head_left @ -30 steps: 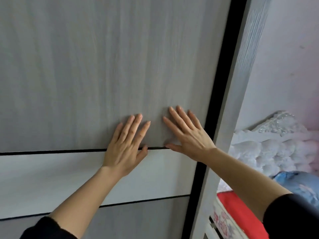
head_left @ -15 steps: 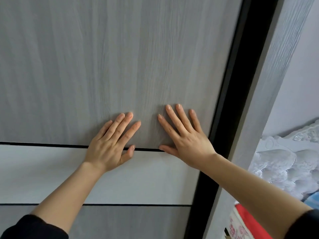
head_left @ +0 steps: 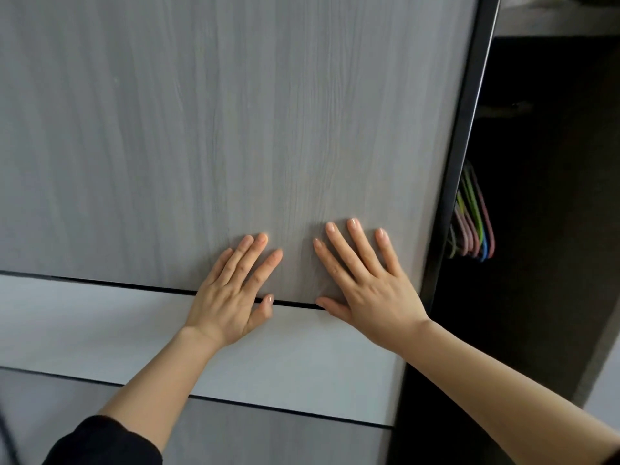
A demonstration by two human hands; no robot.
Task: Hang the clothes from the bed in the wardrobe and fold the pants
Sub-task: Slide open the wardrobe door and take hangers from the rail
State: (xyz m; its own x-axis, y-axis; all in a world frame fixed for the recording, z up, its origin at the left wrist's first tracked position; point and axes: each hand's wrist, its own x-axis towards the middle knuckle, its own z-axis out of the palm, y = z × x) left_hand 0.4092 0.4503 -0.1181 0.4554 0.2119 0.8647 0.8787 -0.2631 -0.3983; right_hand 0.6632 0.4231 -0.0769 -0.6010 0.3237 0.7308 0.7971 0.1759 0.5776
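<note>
A plain black sleeve (head_left: 104, 441) covers the upper part of the person's left arm. The left hand (head_left: 231, 297) and right hand (head_left: 372, 290) have short, shiny nails.

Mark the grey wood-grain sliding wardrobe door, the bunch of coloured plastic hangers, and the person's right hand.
grey wood-grain sliding wardrobe door (head_left: 235, 129): head view, bare upper panel.
bunch of coloured plastic hangers (head_left: 471, 229): head view, the hanging lower curves.
right hand (head_left: 372, 288): head view, back of the hand.

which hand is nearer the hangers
The right hand, pressed flat on the door next to its black edge; the left hand lies flat farther from the hangers.
</note>
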